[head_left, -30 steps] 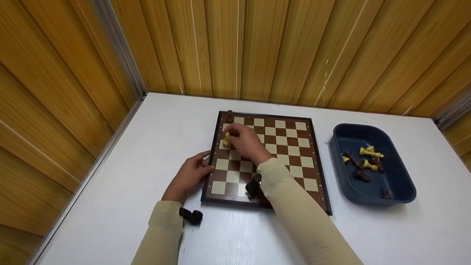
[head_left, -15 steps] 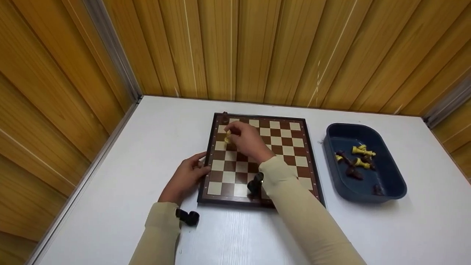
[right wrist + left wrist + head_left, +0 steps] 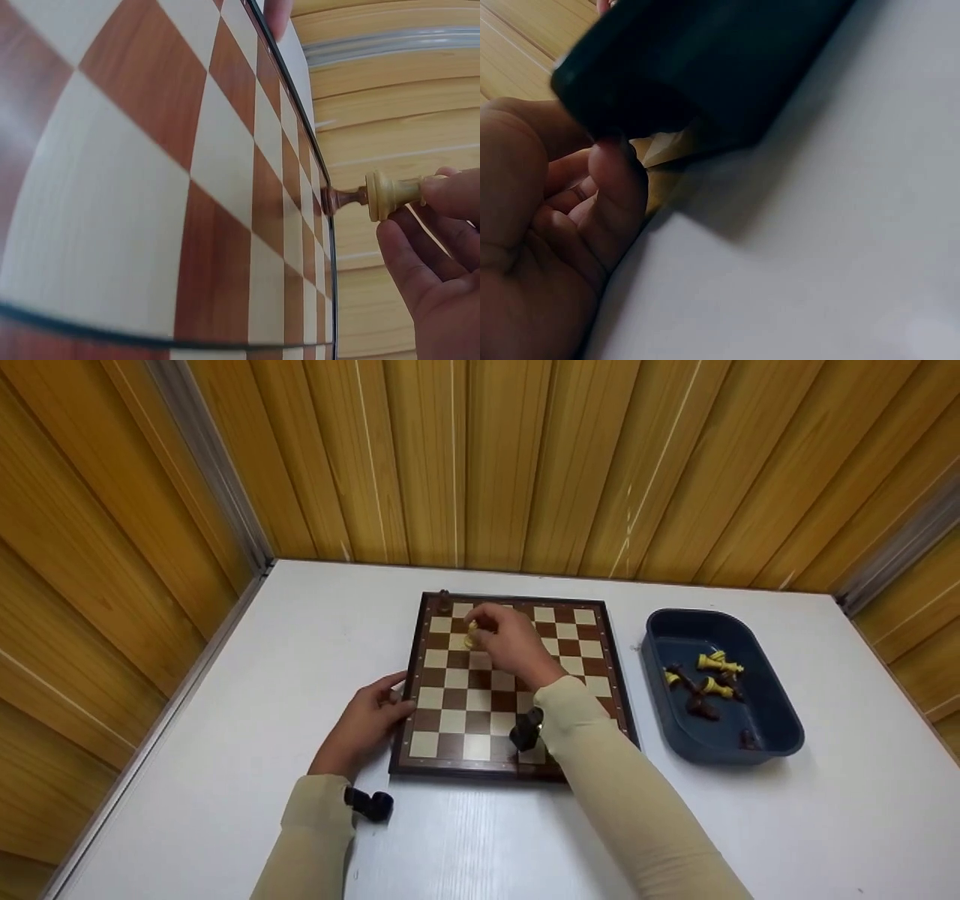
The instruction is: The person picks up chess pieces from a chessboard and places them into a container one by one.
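My right hand [image 3: 514, 639] pinches a pale yellow chess piece [image 3: 386, 196] between thumb and fingers, over the far left part of the chessboard [image 3: 455, 722]. In the right wrist view its round base faces the board, and the fingers cover its top. One dark brown chess piece [image 3: 444, 601] stands on the corner square at the far left, beyond that hand. At the board's left edge my left hand [image 3: 365, 724] grips the rim with thumb and index finger. The left wrist view shows the thumb [image 3: 619, 184] up against the dark side of the board.
To the right of the board stands a dark blue bin [image 3: 780, 720] with several yellow and brown chess pieces lying in it. A white table [image 3: 187, 750] carries everything. Wood-panelled walls [image 3: 487, 465] rise behind and at both sides.
My right hand has carried the yellow chess piece a little to the right across the board, away from its left edge. The left hand stays at the rim. The head view has shifted slightly.
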Action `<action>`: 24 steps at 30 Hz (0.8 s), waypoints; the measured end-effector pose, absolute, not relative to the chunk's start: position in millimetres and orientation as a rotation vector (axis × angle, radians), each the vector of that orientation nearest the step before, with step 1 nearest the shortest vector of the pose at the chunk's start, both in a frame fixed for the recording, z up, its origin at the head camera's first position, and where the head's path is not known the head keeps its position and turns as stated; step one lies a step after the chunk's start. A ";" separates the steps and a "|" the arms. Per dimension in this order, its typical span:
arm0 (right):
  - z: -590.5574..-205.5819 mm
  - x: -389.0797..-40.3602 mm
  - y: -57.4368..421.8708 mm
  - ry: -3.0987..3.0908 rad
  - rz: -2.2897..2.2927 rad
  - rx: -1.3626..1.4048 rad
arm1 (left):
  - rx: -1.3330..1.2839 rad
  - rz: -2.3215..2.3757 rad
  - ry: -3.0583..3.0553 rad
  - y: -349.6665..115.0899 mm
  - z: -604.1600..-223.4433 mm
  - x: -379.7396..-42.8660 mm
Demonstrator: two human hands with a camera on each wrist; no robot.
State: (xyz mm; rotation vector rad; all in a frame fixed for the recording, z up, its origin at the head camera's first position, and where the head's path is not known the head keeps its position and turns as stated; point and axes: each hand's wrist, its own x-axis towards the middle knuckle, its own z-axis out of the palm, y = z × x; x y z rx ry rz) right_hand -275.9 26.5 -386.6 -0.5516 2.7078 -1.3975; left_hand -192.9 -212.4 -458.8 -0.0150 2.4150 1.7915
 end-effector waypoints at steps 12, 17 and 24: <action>-382.3 -276.2 51.7 2.696 -1.444 -0.478 | 0.018 1.774 2.421 -215.2 -461.8 -193.0; -384.4 -277.9 64.7 2.741 -1.434 -0.465 | -0.010 1.758 2.413 -215.0 -462.5 -193.7; -388.8 -281.6 84.2 2.787 -1.401 -0.450 | -0.014 1.768 2.395 -214.2 -461.8 -194.1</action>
